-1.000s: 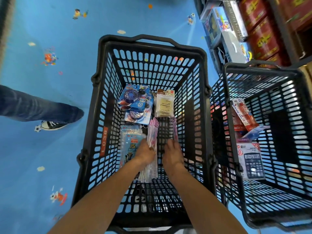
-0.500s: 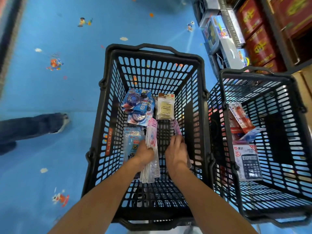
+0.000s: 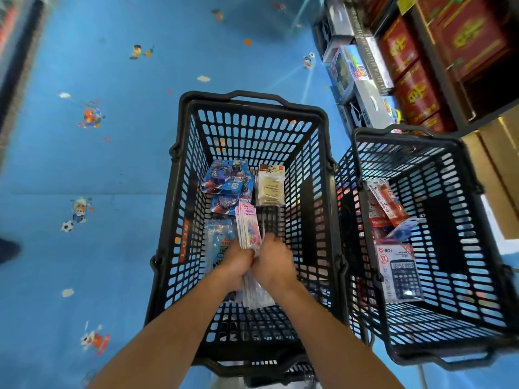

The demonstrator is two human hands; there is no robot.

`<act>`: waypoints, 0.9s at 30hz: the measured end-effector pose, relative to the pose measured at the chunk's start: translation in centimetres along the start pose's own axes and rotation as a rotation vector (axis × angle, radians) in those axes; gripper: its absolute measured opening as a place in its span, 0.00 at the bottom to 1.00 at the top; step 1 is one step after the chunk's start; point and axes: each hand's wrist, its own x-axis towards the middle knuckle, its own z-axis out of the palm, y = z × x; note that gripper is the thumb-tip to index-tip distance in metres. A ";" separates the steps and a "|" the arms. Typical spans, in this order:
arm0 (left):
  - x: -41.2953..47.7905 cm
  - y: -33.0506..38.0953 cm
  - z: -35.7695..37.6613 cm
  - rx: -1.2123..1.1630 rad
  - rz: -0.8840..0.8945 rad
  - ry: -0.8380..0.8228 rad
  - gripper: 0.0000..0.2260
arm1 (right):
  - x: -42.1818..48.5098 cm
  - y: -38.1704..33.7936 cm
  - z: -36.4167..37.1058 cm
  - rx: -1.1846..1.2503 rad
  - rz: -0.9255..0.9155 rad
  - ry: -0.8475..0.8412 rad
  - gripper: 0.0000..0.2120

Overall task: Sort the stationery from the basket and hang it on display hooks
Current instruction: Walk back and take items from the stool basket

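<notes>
A black plastic basket stands on the blue floor in front of me. Inside it, my left hand and my right hand grip a stack of pink-and-white stationery packs from both sides, holding it on edge. Left of the stack lies a blue ruler pack. At the basket's far end lie blue blister packs and a beige pack with a brown header.
A second black basket stands to the right, holding a packaged calculator and red-and-white packs. Shelves with red boxes and toy boxes rise at the upper right. Cardboard boxes sit beyond the right basket.
My right hand moved left from the loose pink pack and closed against the stack held by my left hand. The view shifted, and the person's leg at the left slid almost out of sight.
</notes>
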 end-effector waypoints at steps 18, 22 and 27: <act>-6.8 4.0 2.1 -0.179 -0.057 -0.050 0.09 | -6.1 1.3 -3.4 0.728 0.017 0.121 0.26; -8.9 5.1 4.1 -0.098 0.056 -0.026 0.12 | -8.4 2.1 -6.6 0.855 -0.041 0.071 0.22; -14.4 7.1 8.7 -0.090 0.122 -0.097 0.15 | -13.1 4.7 -11.3 1.008 -0.113 0.187 0.21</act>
